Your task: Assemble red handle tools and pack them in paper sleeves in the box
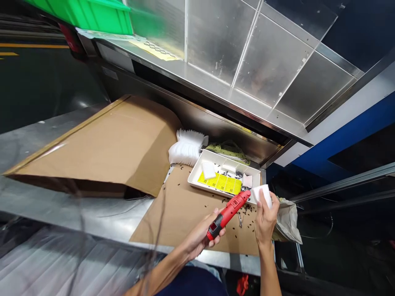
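My left hand (pixel 202 234) is closed around a red power tool (pixel 228 213) whose tip points up and right toward my other hand. My right hand (pixel 264 218) pinches a small white block (pixel 262 194) just above the tool's tip. Both hands hover over a flat brown cardboard sheet (pixel 182 213) strewn with small dark bits. Behind them sits a white tray (pixel 197 174) holding yellow sheets (pixel 219 182), white pieces and more dark bits.
A large bent cardboard sheet (pixel 101 148) lies to the left on the metal bench (pixel 92 213). A stack of white pieces (pixel 187 148) stands behind the tray. A crumpled bag (pixel 288 222) hangs at the right edge. A green bin (pixel 89 14) sits above the metal shelf.
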`<state>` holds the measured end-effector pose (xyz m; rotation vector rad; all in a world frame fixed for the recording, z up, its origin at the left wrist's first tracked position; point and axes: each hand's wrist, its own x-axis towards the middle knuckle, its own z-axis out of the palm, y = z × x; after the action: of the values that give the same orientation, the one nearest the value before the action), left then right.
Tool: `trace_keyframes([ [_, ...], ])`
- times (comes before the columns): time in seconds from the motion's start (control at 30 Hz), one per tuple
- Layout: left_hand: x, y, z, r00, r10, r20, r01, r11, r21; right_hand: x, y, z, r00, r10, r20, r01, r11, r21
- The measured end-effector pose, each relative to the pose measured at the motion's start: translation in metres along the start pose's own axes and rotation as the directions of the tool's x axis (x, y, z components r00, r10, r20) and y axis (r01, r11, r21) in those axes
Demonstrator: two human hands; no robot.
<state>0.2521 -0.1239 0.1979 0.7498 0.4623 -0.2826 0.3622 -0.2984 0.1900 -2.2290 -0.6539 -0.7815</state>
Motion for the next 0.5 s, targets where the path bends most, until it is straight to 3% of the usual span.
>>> trace_keyframes([
  [0.13, 0.001, 0.000, 0.002, 0.995, 0.088, -0.047, -0.084, 0.994, 0.069, -0.035, -0.028, 0.005, 0.969, -0.170, 0.182, 0.143, 0.978, 0.153],
  [0.2, 0.000, -0.002, 0.000, 0.993, 0.103, -0.058, -0.096, 0.989, 0.116, -0.038, -0.031, 0.013, 0.960, -0.179, 0.216, 0.149, 0.978, 0.149],
  [0.3, -0.005, -0.004, -0.006, 0.996, 0.086, -0.037, -0.080, 0.986, 0.144, -0.013, -0.010, 0.021, 0.990, -0.030, 0.135, 0.026, 0.999, 0.029],
  [0.4, -0.013, -0.003, -0.012, 0.997, 0.074, -0.024, -0.071, 0.993, 0.096, 0.011, 0.009, 0.014, 0.997, 0.053, 0.052, -0.053, 0.999, -0.004],
  [0.5, -0.019, 0.000, -0.015, 0.999, 0.040, -0.036, -0.039, 0.999, 0.036, 0.001, -0.001, 0.003, 0.999, 0.040, 0.034, -0.041, 0.998, 0.040],
])
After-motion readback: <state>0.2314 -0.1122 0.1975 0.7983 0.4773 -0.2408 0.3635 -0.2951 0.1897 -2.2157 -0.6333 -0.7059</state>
